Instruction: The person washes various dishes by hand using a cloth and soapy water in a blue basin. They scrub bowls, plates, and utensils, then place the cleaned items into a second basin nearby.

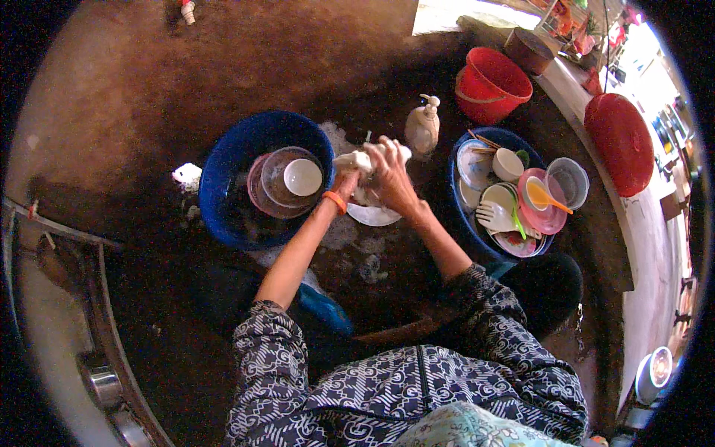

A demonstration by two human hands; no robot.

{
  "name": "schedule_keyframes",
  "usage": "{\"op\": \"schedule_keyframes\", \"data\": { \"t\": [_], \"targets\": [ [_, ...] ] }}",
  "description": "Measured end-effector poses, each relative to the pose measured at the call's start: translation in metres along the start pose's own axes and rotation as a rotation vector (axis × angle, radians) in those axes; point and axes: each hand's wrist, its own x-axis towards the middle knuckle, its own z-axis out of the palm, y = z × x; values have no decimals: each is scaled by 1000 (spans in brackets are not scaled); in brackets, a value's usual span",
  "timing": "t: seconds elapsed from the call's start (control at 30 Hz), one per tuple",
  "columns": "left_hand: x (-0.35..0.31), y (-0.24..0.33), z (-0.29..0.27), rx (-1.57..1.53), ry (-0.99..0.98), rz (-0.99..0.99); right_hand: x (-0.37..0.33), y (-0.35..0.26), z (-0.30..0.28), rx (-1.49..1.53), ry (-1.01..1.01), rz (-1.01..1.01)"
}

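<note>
My left hand (347, 182), with an orange band at the wrist, meets my right hand (389, 179) in front of me. Both are closed on a whitish, soapy bundle (353, 161) that looks like a wet cloth; its exact kind is hard to make out. Under them a white plate (372, 217) lies on the sudsy floor, partly hidden by my hands. To the left stands a blue basin (216, 186) holding a pinkish bowl, a clear bowl and a small white bowl (302, 177). A pump bottle (423, 128) stands just beyond my right hand.
At right, a second blue basin (458, 160) is heaped with plates, bowls, chopsticks, a white slotted server (491, 217) and an orange spoon (547, 197). Behind it stand red buckets (491, 104). A red oval tub (620, 145) rests by the pale ledge. Metal pots (100, 381) sit at lower left.
</note>
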Motion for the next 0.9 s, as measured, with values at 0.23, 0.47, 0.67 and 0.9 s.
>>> {"op": "schedule_keyframes", "data": {
  "t": [0.23,0.47,0.67,0.9],
  "targets": [
    [-42,88,12,342,81,313,-26,37,19,390,1,330],
    [-44,165,12,429,256,696,-39,50,76,640,-1,314],
    [-34,114,16,303,146,518,-38,56,37,207,3,616],
    [-38,86,30,583,-174,119,-34,54,41,530,51,134]
  ]
}}
